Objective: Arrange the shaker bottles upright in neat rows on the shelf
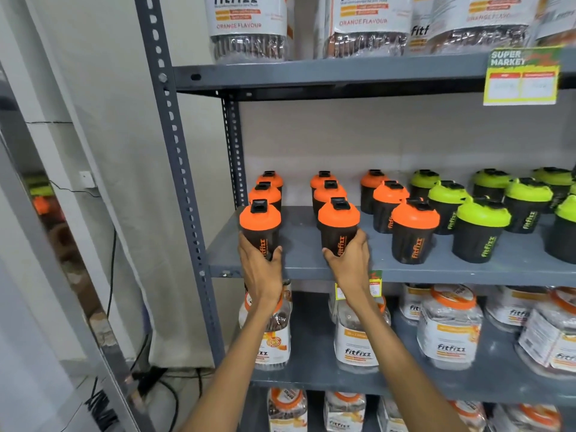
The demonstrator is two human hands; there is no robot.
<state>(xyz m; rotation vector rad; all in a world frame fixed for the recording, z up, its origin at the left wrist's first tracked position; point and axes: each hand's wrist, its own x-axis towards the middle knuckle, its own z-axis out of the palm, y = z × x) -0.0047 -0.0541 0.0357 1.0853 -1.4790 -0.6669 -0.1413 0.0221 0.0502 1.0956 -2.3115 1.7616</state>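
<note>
Currently both hands seating front bottles: left hand (261, 269) gripping leftmost orange-lidded black plastic shaker (260, 227), right hand (349, 260) gripping neighbouring orange-lidded shaker (338, 227) on grey metal shelf (305, 260). Next, probably: aligning fronts, releasing.

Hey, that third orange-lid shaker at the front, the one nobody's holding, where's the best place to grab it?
Take the free orange-lid shaker by its black body just below the lid, coming from the shelf's open front. It stands upright, the domed lid looks slippery, and a green-lid shaker crowds its right, so a front grip is probably safest.
</note>
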